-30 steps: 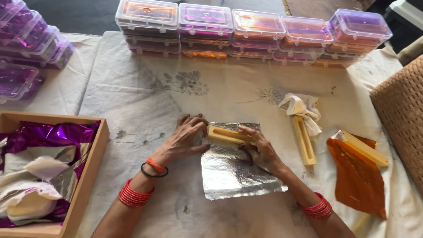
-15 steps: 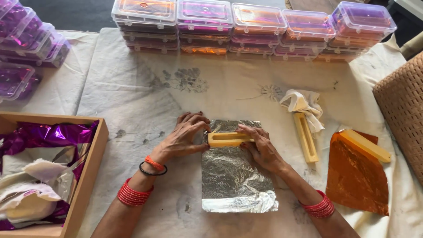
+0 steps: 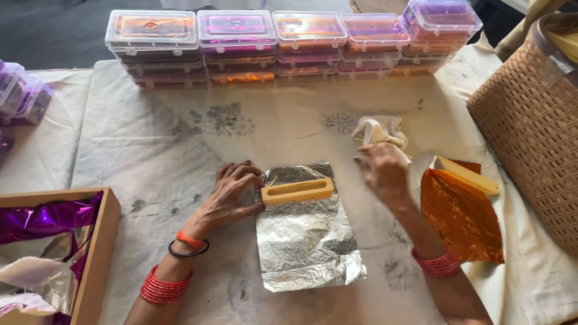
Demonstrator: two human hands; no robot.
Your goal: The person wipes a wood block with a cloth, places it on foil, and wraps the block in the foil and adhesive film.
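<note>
The left hand [image 3: 232, 195] rests palm-down on the cloth-covered table [image 3: 150, 150], fingers [image 3: 244, 174] loosely spread and curled, their tips touching the left edge of the silver foil sheet [image 3: 307, 241] and the left end of the yellow bar [image 3: 297, 191]. The bar lies crosswise on the upper part of the foil, slightly tilted, a long slot visible in its top face. The foil is crinkled; its near edge is folded up.

The right hand [image 3: 382, 171] hovers off the foil, to the right of the bar — not touching it. Its fingers are loosely open and hold nothing; it sits just below a crumpled white cloth [image 3: 380, 129].

Further right lies an orange foil sheet [image 3: 460, 219] with a second yellow bar [image 3: 466, 174] across its upper corner. A woven basket [image 3: 530, 120] stands at the right edge. A row of stacked clear plastic boxes [image 3: 295, 45] with pink and orange contents runs along the far side. A wooden tray [image 3: 99, 253] at lower left holds purple and silver foil [image 3: 42, 219].
</note>
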